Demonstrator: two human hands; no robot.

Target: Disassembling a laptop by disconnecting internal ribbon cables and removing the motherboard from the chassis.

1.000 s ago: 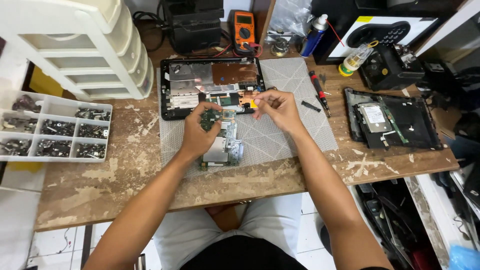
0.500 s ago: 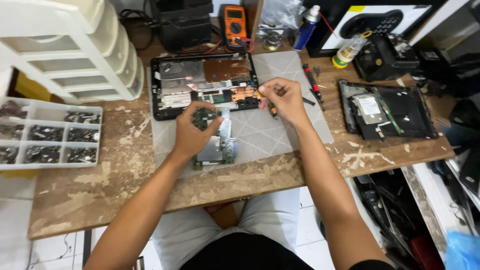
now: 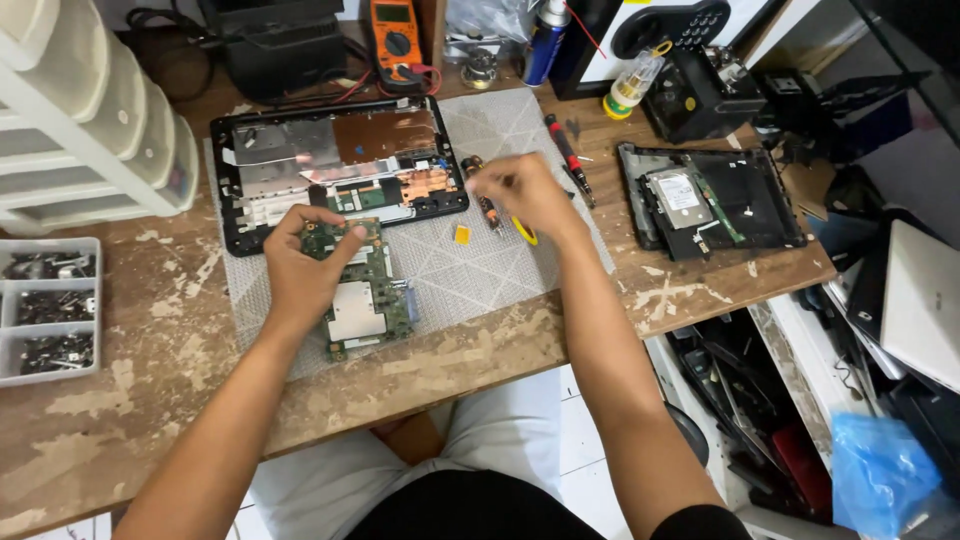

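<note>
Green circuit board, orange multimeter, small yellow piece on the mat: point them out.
green circuit board [image 3: 365, 300]: head view, on its silver shield.
orange multimeter [image 3: 398, 38]: head view, on its dial.
small yellow piece [image 3: 462, 234]: head view, on its middle.

**Bench layout**

The mat [image 3: 470, 270] lies mid-table [image 3: 140, 420]. On it, the laptop base [image 3: 340, 165] sits at 12 o'clock, the board [image 3: 365, 290] at 6, under the left hand [image 3: 300, 270]. The right hand [image 3: 520, 190] hovers at 2 o'clock. The screw tray [image 3: 50, 310] lies at 9, the second chassis [image 3: 710, 200] at 3, the multimeter [image 3: 398, 40] behind the base.
</note>
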